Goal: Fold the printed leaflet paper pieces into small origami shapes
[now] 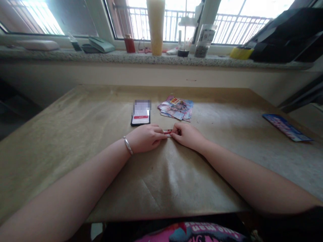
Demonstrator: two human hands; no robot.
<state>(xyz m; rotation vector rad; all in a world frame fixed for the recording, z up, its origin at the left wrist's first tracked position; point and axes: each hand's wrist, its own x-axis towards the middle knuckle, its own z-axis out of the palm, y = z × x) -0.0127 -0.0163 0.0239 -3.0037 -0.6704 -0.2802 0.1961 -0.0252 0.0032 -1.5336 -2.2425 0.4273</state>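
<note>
A small red-and-white strip (pixel 167 132), perhaps folded paper, lies low over the table between my two hands. My left hand (pixel 145 137), with a silver bracelet at the wrist, has its fingers pressed together on the strip's left end. At the other end, the thumb and fingers of my right hand (pixel 188 136) pinch the strip. Most of it is hidden under the fingers. Just beyond my left hand lies a phone (pixel 140 116) with a lit screen. A loose pile of colourful printed cards (pixel 176 108) is beyond the right hand.
The table (pixel 121 188) has a tan, wrinkled cover. Near its right edge lies a blue printed packet (pixel 286 127). Along the stone windowsill (pixel 101 57) stand a tall yellowish cylinder (pixel 156 30), a red jar (pixel 129 44), clear containers, a yellow object (pixel 241 52) and a black bag (pixel 285 37).
</note>
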